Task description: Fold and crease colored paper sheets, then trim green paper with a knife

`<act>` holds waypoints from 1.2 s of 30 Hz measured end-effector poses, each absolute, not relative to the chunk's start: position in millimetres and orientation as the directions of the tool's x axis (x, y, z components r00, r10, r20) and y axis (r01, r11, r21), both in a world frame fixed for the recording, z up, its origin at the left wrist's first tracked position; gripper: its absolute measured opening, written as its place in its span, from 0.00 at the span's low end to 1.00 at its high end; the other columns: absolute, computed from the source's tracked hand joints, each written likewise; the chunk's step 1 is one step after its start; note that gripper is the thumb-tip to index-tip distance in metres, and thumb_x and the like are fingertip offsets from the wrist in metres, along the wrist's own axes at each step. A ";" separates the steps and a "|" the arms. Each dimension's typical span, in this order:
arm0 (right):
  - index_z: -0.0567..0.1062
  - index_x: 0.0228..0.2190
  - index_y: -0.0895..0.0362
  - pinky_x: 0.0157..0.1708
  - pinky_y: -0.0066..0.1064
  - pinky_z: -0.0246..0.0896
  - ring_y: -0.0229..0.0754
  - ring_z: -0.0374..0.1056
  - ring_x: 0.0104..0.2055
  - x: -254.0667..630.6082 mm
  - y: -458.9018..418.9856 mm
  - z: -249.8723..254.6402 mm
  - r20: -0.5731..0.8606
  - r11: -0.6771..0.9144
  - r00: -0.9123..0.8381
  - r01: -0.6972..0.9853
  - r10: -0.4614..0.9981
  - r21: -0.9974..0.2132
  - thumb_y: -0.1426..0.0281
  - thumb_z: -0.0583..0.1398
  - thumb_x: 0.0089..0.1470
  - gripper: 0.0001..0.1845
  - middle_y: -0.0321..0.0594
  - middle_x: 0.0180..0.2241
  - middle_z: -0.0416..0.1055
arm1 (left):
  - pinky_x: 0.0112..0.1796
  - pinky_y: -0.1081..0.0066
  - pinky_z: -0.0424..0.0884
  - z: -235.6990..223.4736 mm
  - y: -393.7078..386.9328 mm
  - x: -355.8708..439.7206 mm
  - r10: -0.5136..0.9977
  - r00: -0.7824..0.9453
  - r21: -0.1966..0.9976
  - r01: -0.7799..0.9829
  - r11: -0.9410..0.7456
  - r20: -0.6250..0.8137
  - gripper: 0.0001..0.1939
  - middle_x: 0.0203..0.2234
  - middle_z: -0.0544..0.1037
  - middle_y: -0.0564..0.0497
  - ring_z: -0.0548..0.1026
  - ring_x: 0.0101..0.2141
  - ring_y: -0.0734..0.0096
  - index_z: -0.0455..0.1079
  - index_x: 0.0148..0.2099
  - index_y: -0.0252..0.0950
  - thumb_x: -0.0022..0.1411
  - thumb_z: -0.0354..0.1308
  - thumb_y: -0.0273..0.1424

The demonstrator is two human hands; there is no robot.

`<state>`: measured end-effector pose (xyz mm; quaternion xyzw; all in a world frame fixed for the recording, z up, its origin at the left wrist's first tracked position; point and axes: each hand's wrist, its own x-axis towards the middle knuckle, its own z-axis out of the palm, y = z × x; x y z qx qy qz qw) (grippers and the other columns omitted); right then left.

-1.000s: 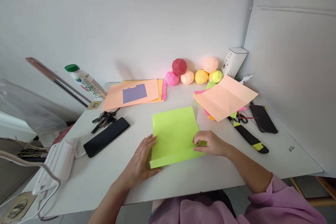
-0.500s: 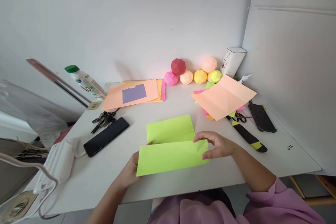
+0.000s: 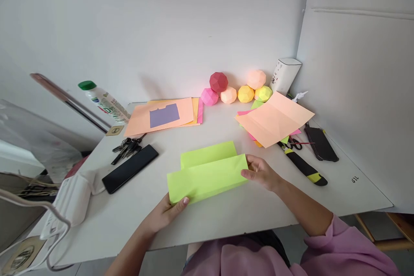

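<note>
A lime-green sheet of paper [image 3: 207,172] is lifted just off the white table [image 3: 226,215] in front of me, its near half folded up over the far half. My left hand [image 3: 166,213] grips the sheet's lower left corner, thumb on top. My right hand [image 3: 260,172] pinches its right edge. Both hands are closed on the paper.
Paper balls [image 3: 237,88] line the back wall beside a white box [image 3: 286,75]. Coloured sheets lie back left [image 3: 161,116] and right [image 3: 274,118]. A black phone [image 3: 131,168], keys [image 3: 127,146], bottle [image 3: 101,101], utility knife [image 3: 302,164], scissors [image 3: 294,143] and dark case [image 3: 320,142] surround the paper.
The green sheet lay flat with a narrow fold at its near edge. Both hands have since lifted the near half and folded it up toward the far edge.
</note>
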<state>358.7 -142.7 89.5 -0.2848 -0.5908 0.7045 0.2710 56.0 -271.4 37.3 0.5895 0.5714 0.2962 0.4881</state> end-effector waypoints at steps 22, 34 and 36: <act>0.47 0.25 0.51 0.20 0.27 0.40 0.34 0.43 0.21 335.7 -152.3 47.9 -0.026 0.179 -0.331 0.574 0.943 -0.799 0.62 0.54 0.51 0.17 0.27 0.21 0.46 | 0.59 0.43 0.55 37.4 -259.7 100.9 0.820 0.079 0.295 0.910 -0.291 0.567 0.25 0.61 0.62 0.41 0.52 0.64 0.51 0.57 0.63 0.41 0.64 0.54 0.29; 0.61 0.52 0.56 0.36 0.34 0.64 0.45 0.70 0.39 388.0 -113.9 102.7 -0.434 0.032 -0.544 0.649 0.718 -0.760 0.59 0.61 0.52 0.28 0.43 0.39 0.74 | 0.59 0.50 0.58 38.9 -264.5 132.8 0.767 0.536 0.102 0.793 -0.601 0.354 0.21 0.59 0.67 0.45 0.60 0.61 0.55 0.64 0.60 0.35 0.67 0.48 0.32; 0.63 0.52 0.56 0.36 0.33 0.63 0.45 0.70 0.39 379.8 -98.6 106.7 -0.408 0.132 -0.568 0.682 0.714 -0.719 0.57 0.61 0.52 0.29 0.42 0.37 0.74 | 0.58 0.49 0.59 41.0 -263.9 135.3 0.753 0.561 0.105 0.774 -0.625 0.344 0.21 0.59 0.67 0.44 0.60 0.61 0.54 0.64 0.59 0.34 0.67 0.48 0.33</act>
